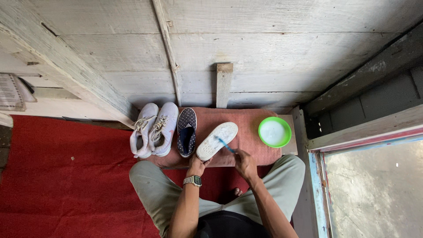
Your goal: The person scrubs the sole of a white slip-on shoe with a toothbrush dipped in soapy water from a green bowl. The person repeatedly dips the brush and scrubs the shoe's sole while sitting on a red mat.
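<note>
While the left hand [197, 166] is curling its fingers around the near end of an upturned shoe [217, 141], the right hand [243, 162] is pinching a small blue brush [224, 144] in a closed grip and laying its bristled end on the white sole. Both forearms are rising from the bottom of the view toward twelve o'clock, converging slightly, with a metal wristwatch [193, 180] sitting on the left wrist. That shoe is lying sole up on a pinkish-red cloth [246, 132], its long axis running from about seven o'clock to one o'clock, the far end pointing toward one o'clock. From the right hand, the brush handle is slanting up toward ten o'clock.

Just beside the held shoe, at its nine o'clock, a dark polka-dot shoe [187, 131] is resting upright, pointing toward twelve. Farther toward nine, a pair of pale lace-up sneakers [154, 129] is lying side by side. At three o'clock of the held shoe, a green bowl [263, 122] holding whitish liquid is sitting on the cloth's edge.
</note>
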